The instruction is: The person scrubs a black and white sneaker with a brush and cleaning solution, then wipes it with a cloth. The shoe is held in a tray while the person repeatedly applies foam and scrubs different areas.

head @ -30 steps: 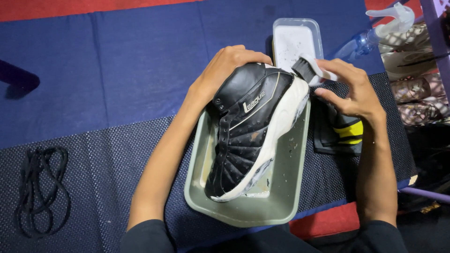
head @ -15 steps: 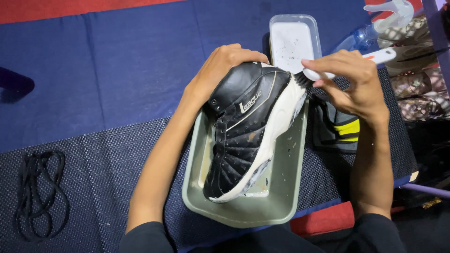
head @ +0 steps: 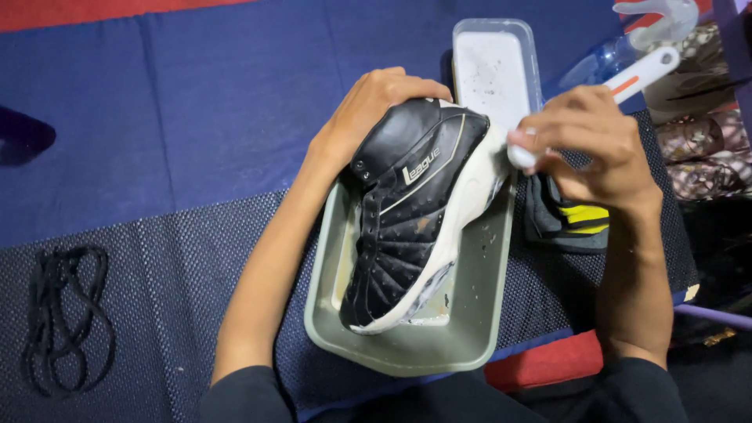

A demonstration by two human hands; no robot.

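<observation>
Here, left hand (head: 376, 110) grips black shoe (head: 407, 211) tilted over grey tray (head: 478, 313) (open mat leftward); right hand (head: 595, 145) fingers clench white brush (head: 627, 78), bristles hidden; bottle (head: 650, 31) cut off.

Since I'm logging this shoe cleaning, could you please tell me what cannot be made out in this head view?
- Brush bristles: hidden behind the right hand.
- Left hand fingertips: hidden behind the black shoe.
- Yellow-and-black item: partly covered by the right wrist.
- Clear spray bottle: cut off by the top edge.
</observation>
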